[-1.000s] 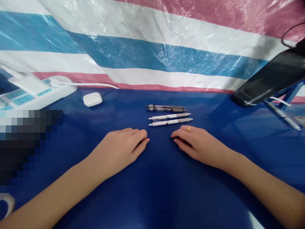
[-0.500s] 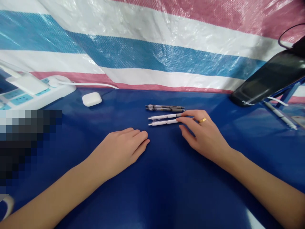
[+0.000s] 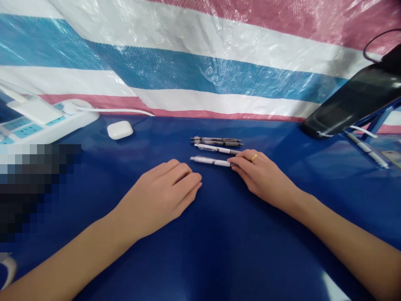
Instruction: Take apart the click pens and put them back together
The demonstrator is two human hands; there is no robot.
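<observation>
My right hand (image 3: 258, 173), with a ring on one finger, pinches the grip end of the nearer white pen (image 3: 213, 161). A second white pen (image 3: 216, 148) lies just beyond it, its right end by my fingers. Farther back, two clear-barrelled pens with dark parts (image 3: 216, 141) lie side by side. My left hand (image 3: 166, 188) rests palm down on the blue table (image 3: 213, 251), left of the pens and apart from them. Its fingers are loosely bent and look empty, though the palm is hidden.
A white earbud case (image 3: 120, 130) lies at the back left near a power strip (image 3: 67, 125) with a white charger (image 3: 36, 109). At the back right stands a black bottle (image 3: 351, 100), with another pen (image 3: 368, 150) beside it. A striped plastic sheet (image 3: 200, 71) hangs behind the table.
My right hand has closed on the nearer white pen and shifted it slightly left, apart from the other white pen, which has tilted. My left hand has edged right, its fingers more bent.
</observation>
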